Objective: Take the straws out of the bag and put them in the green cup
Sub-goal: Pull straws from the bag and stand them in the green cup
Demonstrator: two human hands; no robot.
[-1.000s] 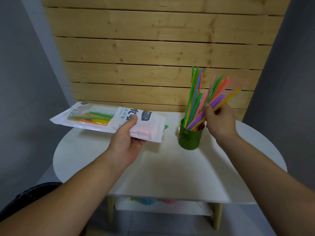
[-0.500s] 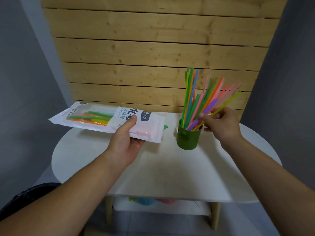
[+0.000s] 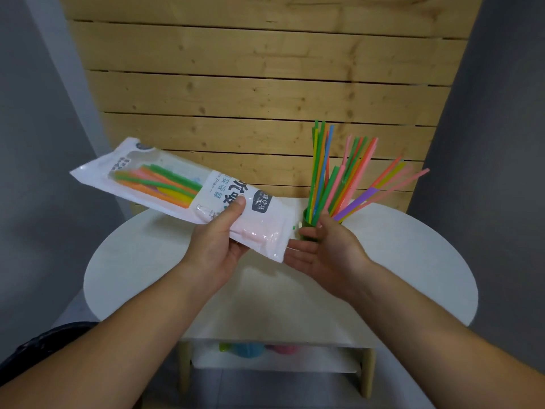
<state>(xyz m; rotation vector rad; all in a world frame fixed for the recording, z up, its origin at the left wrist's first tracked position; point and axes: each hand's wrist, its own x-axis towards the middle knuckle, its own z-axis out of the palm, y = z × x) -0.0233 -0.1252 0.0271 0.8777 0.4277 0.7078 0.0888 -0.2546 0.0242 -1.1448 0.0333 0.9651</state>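
Observation:
My left hand (image 3: 219, 246) grips a white plastic straw bag (image 3: 182, 193) above the table, tilted with its far end raised to the left. Several green, orange, yellow and pink straws (image 3: 159, 184) show through its clear window. My right hand (image 3: 324, 252) is open, palm up, just right of the bag's near end, and it holds nothing. Behind that hand stands the green cup (image 3: 306, 224), mostly hidden by my fingers. Several coloured straws (image 3: 339, 178) stand in the cup and fan out to the right.
The white round table (image 3: 398, 276) carries only the cup. A wooden slat wall (image 3: 265, 98) rises behind it. Coloured round objects (image 3: 247, 349) lie on the shelf under the tabletop. A dark object (image 3: 44, 340) sits at the lower left.
My right hand let go of the straws in the cup and moved left and down to the bag's near end, now open palm up. My left hand tilted the bag and brought it closer.

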